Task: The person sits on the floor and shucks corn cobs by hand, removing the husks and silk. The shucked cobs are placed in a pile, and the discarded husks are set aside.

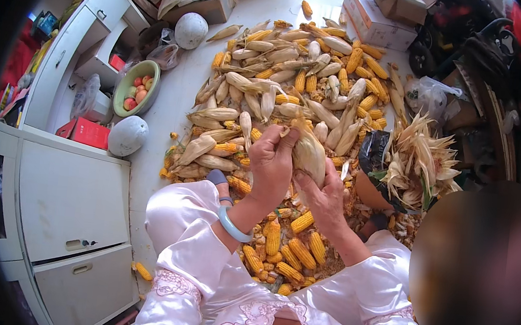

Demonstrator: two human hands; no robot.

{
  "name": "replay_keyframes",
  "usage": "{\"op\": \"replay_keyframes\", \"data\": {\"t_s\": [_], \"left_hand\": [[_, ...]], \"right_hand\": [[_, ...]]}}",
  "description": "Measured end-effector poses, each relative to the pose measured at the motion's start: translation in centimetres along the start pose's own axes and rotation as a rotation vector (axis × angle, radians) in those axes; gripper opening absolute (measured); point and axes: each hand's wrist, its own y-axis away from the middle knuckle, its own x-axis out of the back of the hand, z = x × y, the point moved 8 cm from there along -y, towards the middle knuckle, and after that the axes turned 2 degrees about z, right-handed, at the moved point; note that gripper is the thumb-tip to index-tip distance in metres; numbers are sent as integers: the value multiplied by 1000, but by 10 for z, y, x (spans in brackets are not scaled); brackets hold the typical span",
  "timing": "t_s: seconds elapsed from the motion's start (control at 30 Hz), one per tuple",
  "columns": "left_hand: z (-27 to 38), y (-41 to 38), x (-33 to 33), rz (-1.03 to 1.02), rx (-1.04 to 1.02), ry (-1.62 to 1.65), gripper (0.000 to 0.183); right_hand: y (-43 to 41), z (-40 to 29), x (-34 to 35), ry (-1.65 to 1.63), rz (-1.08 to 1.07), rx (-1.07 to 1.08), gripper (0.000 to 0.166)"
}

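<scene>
Between my two hands is an ear of corn in its dry husk [310, 154], held up above the pile. My left hand [269, 168] pinches the husk's tip between thumb and fingers. Around the lower end of the same ear, my right hand [323, 194] is closed, its thumb lying across the husk. Under and beyond my hands spreads a heap of corn ears [284, 61], some in pale husks and some bare yellow. Several husked yellow cobs [301, 253] lie on the floor between my legs. How far the held husk has been loosened is hard to tell.
To the right stands a bin lined with a black bag [374, 157], piled with stripped husks [420, 164]. On the left are a green basin [151, 98] of fruit, two pale round gourds [128, 135] and a white cabinet [71, 196]. Cardboard boxes [377, 21] stand at the back. A blurred area covers the right side.
</scene>
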Motion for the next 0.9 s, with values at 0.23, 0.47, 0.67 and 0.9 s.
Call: {"op": "replay_keyframes", "data": {"t_s": [0.23,0.47,0.67,0.9], "left_hand": [[-34,0,-3,-59,304,420,25],[-35,9,-15,-246,478,706,22],[-44,15,-16,-281,530,689,23],[-36,20,-13,-447,359,319,18]], "right_hand": [[-19,4,-13,-601,12,-19,40],[-25,15,-15,-758,-11,-220,39],[-25,21,-10,-675,45,-187,41],[-24,27,-9,-736,-20,-337,32]]}}
